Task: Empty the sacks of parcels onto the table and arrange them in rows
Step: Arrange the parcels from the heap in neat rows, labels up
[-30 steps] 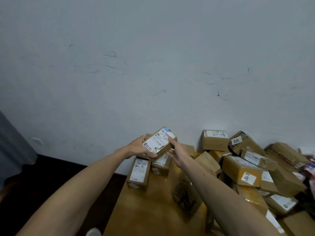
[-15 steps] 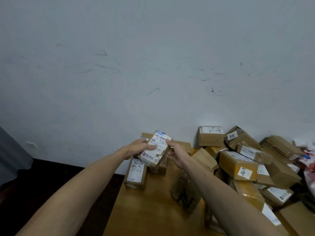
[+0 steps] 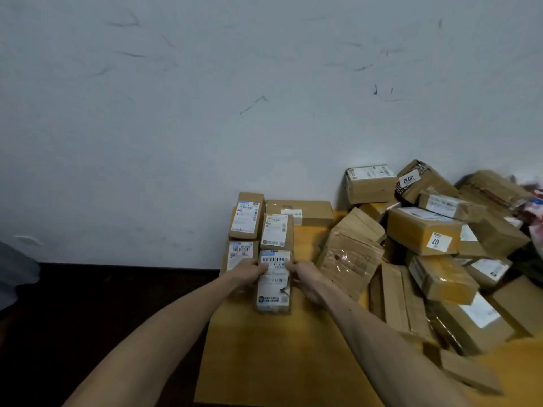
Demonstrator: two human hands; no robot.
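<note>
Parcel (image 3: 273,282), a small brown box with a barcode label facing up, its print too small to read, lies near the left edge of the wooden table (image 3: 264,362). The left hand (image 3: 249,271) and right hand (image 3: 305,277) grasp its two sides. Four arranged parcels (image 3: 277,232) sit just left of it and beyond it, reaching to the scuffed wall (image 3: 205,113). On the right a loose heap of boxes (image 3: 352,254), too jumbled to count, crowds the table. One yellow box (image 3: 423,230) bears a sticker "07", and another box (image 3: 423,180) reads "2012", both upside down.
</note>
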